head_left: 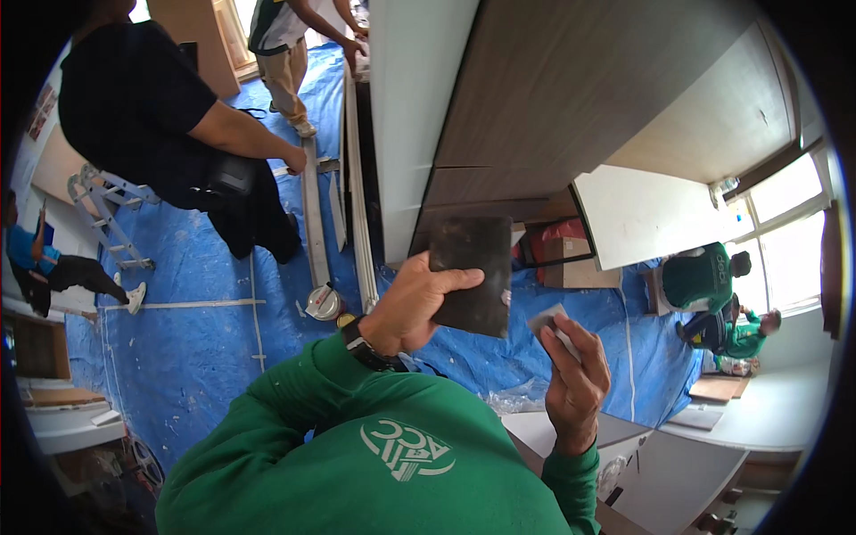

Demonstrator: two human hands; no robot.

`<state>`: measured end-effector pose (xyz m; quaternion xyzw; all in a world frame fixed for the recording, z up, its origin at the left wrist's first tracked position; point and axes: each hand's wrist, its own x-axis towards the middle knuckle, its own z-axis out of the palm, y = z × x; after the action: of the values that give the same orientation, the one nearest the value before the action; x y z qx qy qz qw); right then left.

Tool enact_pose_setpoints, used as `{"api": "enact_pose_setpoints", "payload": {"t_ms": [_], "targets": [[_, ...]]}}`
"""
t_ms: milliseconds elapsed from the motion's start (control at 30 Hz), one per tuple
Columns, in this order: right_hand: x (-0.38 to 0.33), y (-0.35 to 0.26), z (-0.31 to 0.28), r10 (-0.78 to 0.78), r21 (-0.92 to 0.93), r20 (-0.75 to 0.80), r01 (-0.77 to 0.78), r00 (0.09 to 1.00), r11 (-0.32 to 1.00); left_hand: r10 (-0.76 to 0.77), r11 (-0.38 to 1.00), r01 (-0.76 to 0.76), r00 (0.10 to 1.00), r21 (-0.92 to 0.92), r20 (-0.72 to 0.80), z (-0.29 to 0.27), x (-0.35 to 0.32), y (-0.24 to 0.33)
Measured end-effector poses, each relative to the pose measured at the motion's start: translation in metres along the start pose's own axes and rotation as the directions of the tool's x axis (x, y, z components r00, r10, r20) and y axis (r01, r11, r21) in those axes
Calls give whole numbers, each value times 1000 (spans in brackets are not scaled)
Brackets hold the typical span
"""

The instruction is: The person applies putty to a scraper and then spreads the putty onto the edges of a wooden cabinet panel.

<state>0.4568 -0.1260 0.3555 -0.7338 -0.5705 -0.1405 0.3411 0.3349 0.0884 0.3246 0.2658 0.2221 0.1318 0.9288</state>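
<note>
Nearest me, the green shirt (303, 464) carries a white emblem (406, 448) with lettering. Past it, the left hand (406, 305) grips the dark plate (475, 299) over its left edge, thumb on the upper face; I judge it stiff, fairly light, perhaps slippery, best taken by opposite edges. The right hand (575, 382) pinches a small grey piece (540, 320) between its fingers, near the plate. Farther off, a worker's green top (698, 283) bears pale lettering I can't read.
</note>
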Motion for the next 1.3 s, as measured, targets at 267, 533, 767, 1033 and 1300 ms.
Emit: {"api": "enact_pose_setpoints", "payload": {"t_ms": [267,533,767,1033,1300], "targets": [[38,11,26,-114,31,23,113,993,993,53,997,-47,993,64,-104,-1,13,30],[43,29,38,-129,-60,72,133,989,989,-6,976,12,1000,215,-25,-4,41,33],[31,64,16,-20,-84,65,26,998,996,-50,947,41,998,320,22,26,81,19],[0,133,-9,66,-182,-69,-77,995,980,-197,937,149,973,316,124,89,153,-18],[-18,223,-79,113,-227,-48,-121,992,966,-235,881,127,954,456,188,168,237,-91]]}}
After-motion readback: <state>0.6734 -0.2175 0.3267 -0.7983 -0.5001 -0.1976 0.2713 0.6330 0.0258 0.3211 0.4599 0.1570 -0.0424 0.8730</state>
